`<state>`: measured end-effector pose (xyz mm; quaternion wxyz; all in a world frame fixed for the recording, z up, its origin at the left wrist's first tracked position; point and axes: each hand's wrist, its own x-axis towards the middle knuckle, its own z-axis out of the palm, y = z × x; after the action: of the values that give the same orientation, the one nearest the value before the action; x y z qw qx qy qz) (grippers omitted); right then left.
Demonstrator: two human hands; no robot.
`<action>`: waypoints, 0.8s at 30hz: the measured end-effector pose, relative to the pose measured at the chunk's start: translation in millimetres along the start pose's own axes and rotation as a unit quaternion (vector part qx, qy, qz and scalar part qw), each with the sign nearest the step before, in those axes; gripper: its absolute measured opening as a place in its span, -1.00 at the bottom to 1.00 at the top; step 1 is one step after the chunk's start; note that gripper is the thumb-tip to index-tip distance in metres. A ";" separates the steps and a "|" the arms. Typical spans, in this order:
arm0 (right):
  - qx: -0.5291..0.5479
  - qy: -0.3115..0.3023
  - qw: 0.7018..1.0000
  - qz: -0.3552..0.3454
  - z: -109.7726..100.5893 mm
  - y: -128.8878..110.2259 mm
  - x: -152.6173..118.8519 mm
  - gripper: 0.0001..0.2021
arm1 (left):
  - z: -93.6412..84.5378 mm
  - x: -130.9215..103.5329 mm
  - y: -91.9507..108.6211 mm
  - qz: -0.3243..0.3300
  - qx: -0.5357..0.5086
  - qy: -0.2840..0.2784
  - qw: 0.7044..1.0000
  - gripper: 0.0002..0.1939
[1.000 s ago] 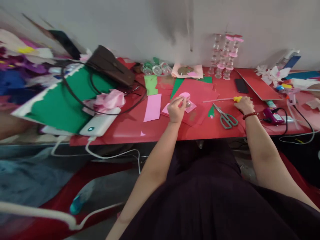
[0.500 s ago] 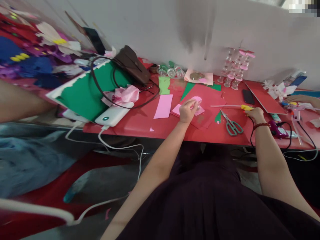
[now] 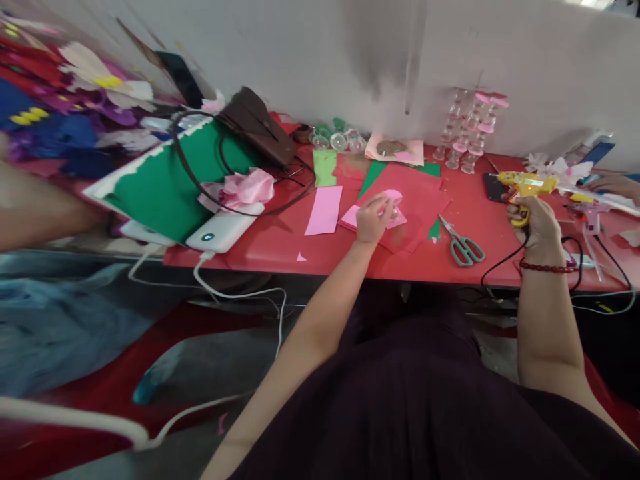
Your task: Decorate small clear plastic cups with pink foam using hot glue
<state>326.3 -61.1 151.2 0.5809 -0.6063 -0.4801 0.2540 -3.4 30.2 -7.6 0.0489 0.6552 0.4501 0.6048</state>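
My right hand is wrapped round the handle of a yellow hot glue gun, raised above the right part of the table with its nozzle to the left. My left hand is closed in a pinch over a rounded pink paper piece; a small clear item at the fingertips is too small to make out. Beneath that hand lie pink paper sheets on larger red paper. Grey-handled scissors rest between my hands, blades partly open, beside a green paper scrap.
Stacked clear plastic cups with pink pieces stand by the wall. A dark phone lies behind the glue gun. At left are a white power bank, a brown bag and a green board. A co-worker's hand is at right.
My right hand has lifted the yellow glue gun off the table and moved it right, turning its nozzle to the left. My left hand stays over the pink paper.
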 end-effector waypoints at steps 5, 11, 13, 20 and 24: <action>0.079 -0.115 0.987 0.076 35.4 2.3 -47.0 -0.85 | -6.3 -1.3 -0.2 0.003 -0.022 -0.021 1.000 -0.59; -0.027 -0.217 0.974 0.052 81.4 10.6 -78.2 -0.65 | -9.0 -3.2 1.3 0.017 -0.006 -0.033 0.999 -0.57; -0.032 -0.220 0.973 0.057 90.8 10.5 -83.6 -0.64 | -8.0 -3.8 2.1 0.031 -0.004 -0.033 0.999 -0.56; -0.031 -0.227 0.971 0.069 105.3 14.8 -91.6 -0.54 | -3.3 -4.9 2.4 0.003 -0.029 -0.051 0.998 -0.58; -0.019 -0.217 0.974 0.064 112.6 22.9 -90.9 -0.53 | -1.6 -4.8 -1.8 -0.011 -0.035 -0.035 0.999 -0.56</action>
<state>198.1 -85.9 84.7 0.4336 -0.5775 -0.5596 0.4067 -5.0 27.4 -11.9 0.0943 0.6687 0.4340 0.5964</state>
